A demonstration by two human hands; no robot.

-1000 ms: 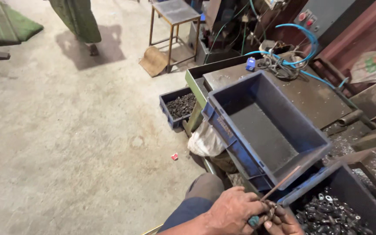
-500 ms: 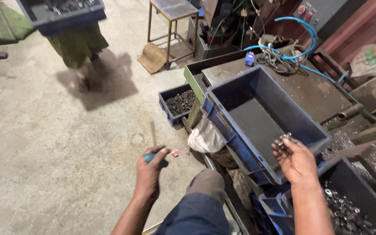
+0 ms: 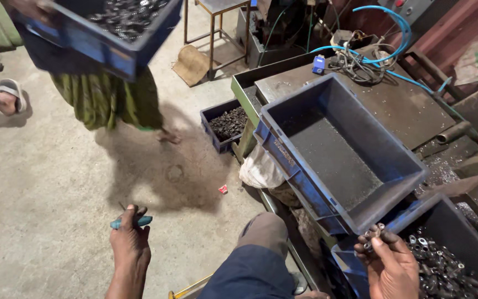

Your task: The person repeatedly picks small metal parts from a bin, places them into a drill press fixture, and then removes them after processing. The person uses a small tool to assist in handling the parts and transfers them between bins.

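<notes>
So we've got a small bunch of dark metal rings [image 3: 373,237], washers or nuts by the look of them, pinched in our right hand [image 3: 389,267] just over the near corner of the big empty blue crate [image 3: 338,152]. Fingertips are pressed together around the bunch, a few pieces poking out the top. Our guess is they're heavy for their size, hard, and probably a bit oily, so a loose pinch could let one slide out; cupping them in the palm seems the safer hold. Nothing fragile about them though

Left hand [image 3: 130,243] is out over the concrete floor [image 3: 45,199], fingers curled shut on a tool with a teal handle [image 3: 131,222]. A thin dark tip sticks out one end, can't tell exactly what kind of tool it is

Right under the right hand sits another blue bin full of the same metal parts [image 3: 443,266], touching the empty crate's lower edge. Our knee [image 3: 261,238] is between the two hands. Further out there's a small dark tray of parts [image 3: 227,123] on the floor beside a green metal bench [image 3: 244,88], with blue air hose [image 3: 388,33] coiled on top. Another person in a green skirt [image 3: 106,99] stands nearby carrying a loaded blue crate [image 3: 100,27], blurred
</notes>
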